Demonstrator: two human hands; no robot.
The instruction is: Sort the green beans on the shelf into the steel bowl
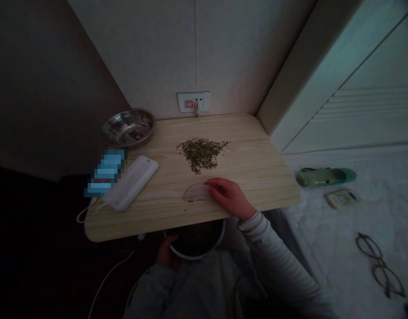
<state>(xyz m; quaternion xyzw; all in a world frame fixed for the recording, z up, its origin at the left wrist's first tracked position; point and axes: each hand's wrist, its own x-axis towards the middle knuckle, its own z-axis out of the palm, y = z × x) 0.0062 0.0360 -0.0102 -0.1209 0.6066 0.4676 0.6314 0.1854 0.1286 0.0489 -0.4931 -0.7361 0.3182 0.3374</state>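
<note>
My right hand (229, 195) pinches a thin, clear, curved plastic piece (194, 192) low over the front of the wooden table (257, 177). A few small grains lie at the piece's lower edge. Beyond it a pile of small dark green grains (202, 153) spreads over the table's middle. Below the front edge my left hand (167, 253) grips the left rim of a round bowl (198, 256) with a pale rim. The bowl's inside is dark, and the table hides its far side.
A steel bowl (129, 128) stands at the back left, near a blurred phone (106, 173) and a white power bank (134, 182) with a cable. Plug in wall socket (193, 103). On the bed at right: green bottle (326, 177), small packet (342, 198), glasses (378, 263).
</note>
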